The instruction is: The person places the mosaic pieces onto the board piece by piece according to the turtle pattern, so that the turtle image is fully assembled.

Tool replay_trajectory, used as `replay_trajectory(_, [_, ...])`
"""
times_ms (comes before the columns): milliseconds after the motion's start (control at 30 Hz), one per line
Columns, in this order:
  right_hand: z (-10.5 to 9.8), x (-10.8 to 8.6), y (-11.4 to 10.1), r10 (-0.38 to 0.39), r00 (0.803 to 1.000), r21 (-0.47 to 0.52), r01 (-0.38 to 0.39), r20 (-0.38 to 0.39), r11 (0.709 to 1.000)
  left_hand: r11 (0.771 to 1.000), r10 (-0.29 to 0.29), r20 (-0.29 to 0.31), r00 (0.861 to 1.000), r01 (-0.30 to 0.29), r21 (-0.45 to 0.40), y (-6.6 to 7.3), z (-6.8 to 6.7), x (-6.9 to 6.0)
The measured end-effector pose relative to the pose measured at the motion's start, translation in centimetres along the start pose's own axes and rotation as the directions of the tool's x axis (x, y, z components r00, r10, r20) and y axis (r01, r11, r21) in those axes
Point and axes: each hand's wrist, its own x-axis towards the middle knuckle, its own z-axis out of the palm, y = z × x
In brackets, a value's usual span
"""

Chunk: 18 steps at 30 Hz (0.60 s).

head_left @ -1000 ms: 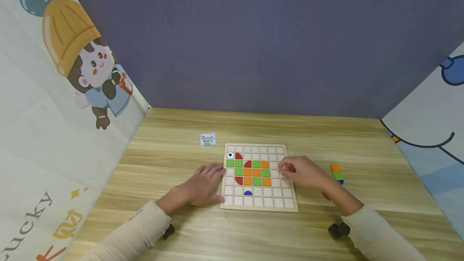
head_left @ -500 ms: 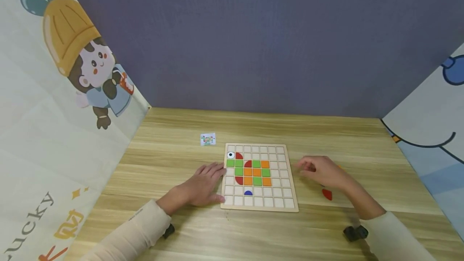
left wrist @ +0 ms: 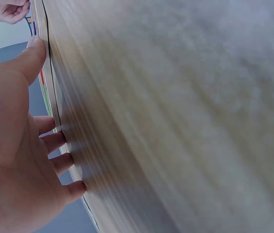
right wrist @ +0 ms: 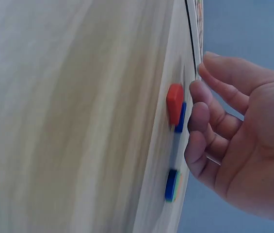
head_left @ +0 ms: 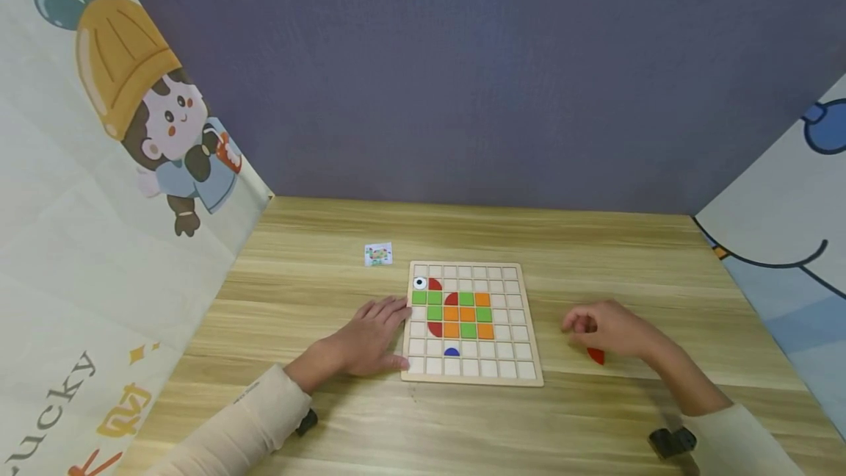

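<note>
A wooden grid board point(head_left: 518, 351) lies on the table with green, orange and red tiles, a white eye tile point(head_left: 419, 283) and a blue half-round piece point(head_left: 452, 352) on it. My left hand point(head_left: 370, 336) rests at the board's left edge, thumb near the lower corner, fingers extended. Off to the right of the board, my right hand point(head_left: 615, 329) hovers with loosely bent fingers and nothing visible between them. Beneath it lies a red piece point(head_left: 597, 355). In the right wrist view, a blue piece point(right wrist: 181, 119) and blue, green and orange pieces point(right wrist: 172, 185) lie nearby, which the hand hides from the head view.
A small printed card point(head_left: 378, 254) lies beyond the board's upper left corner. A dark blue-grey panel point(head_left: 463, 94) stands along the table's far edge. Cartoon-printed sheets point(head_left: 66, 204) flank the table on both sides.
My right hand has moved from over the board's right side to the loose pieces at the right, covering the orange, green and blue ones. The left hand and the board stay put.
</note>
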Motion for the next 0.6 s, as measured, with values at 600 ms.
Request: replay_trajectory(600, [-0.8, -2.8, 1.1, 0.066, 0.994, -0.022, -0.064, 0.09, 0.998, 1.0, -0.004, 0.01, 1.0, 0.004, -0.002, 0.0, 0.0, 0.0])
